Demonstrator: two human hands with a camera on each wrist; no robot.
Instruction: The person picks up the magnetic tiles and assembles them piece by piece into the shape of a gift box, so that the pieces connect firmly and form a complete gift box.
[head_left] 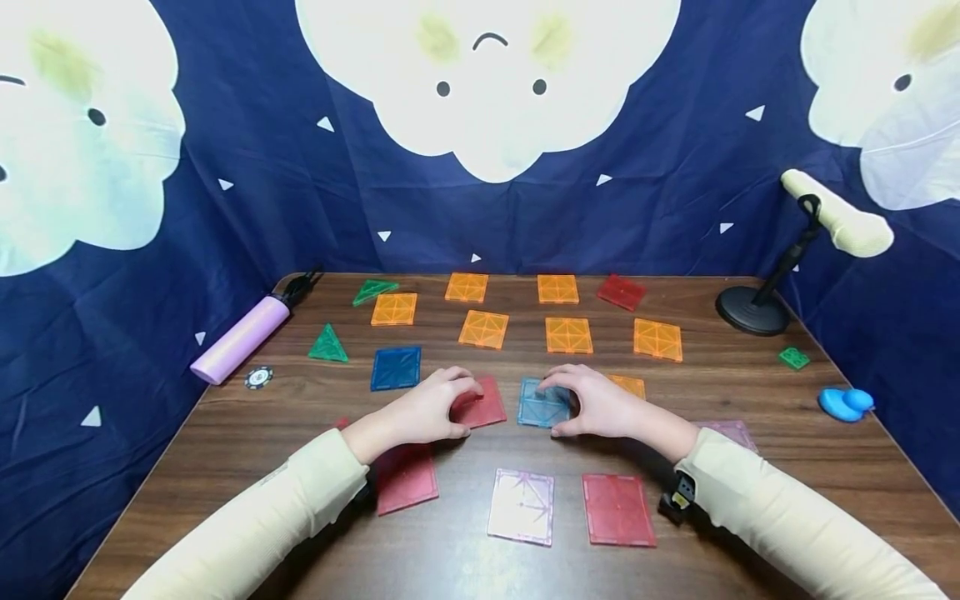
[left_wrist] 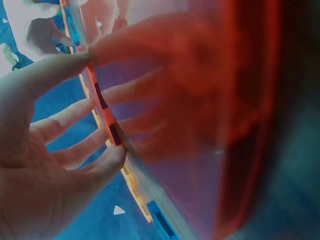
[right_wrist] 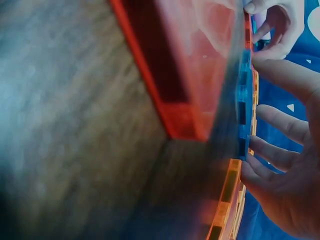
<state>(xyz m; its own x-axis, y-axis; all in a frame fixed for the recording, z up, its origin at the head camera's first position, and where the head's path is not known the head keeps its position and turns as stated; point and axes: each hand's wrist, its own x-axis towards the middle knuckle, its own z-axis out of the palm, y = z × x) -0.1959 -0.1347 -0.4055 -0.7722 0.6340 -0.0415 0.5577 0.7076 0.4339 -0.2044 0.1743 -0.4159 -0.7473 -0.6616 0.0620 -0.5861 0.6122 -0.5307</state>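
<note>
Near the table's middle, my left hand point(head_left: 438, 406) grips a red square magnetic tile point(head_left: 489, 402), its thumb at the near side and fingers curled over the left part. The left wrist view shows that tile's edge point(left_wrist: 106, 107) between thumb and fingers. A light blue square tile point(head_left: 536, 403) lies to the right, gripped by my right hand point(head_left: 596, 402) with thumb near and fingers bent over its top. Its edge point(right_wrist: 243, 100) shows in the right wrist view. Both tiles lie flat, a small gap between them.
Orange squares point(head_left: 483, 329) and green triangles point(head_left: 327, 343) lie behind; a dark blue square point(head_left: 396, 368) lies left. Nearer are red tiles point(head_left: 618, 510) and a pale purple tile point(head_left: 521, 507). A pink cylinder point(head_left: 242, 340), black stand point(head_left: 752, 310) and blue object point(head_left: 846, 403) stand at the sides.
</note>
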